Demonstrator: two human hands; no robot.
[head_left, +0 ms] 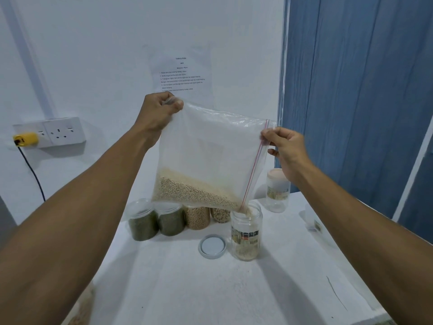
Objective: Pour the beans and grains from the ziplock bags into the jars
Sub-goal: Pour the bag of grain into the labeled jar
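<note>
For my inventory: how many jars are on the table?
6: four filled ones behind the bag, one open under the bag corner, one lidded far right. More may be hidden.

Printed sheet [181, 73] taped on wall — sockets [50, 132], yellow plug [25, 138] left.

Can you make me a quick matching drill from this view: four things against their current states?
Things:
1. bag
2. open jar
3. lid
4. green jars

States:
A. lying flat on the table
B. capped, standing in the back row
C. tilted, held by both hands
D. uncapped, taking in grain

Pairs: 1-C, 2-D, 3-A, 4-B. The left hand and right hand pinch the bag's upper corners.
</note>
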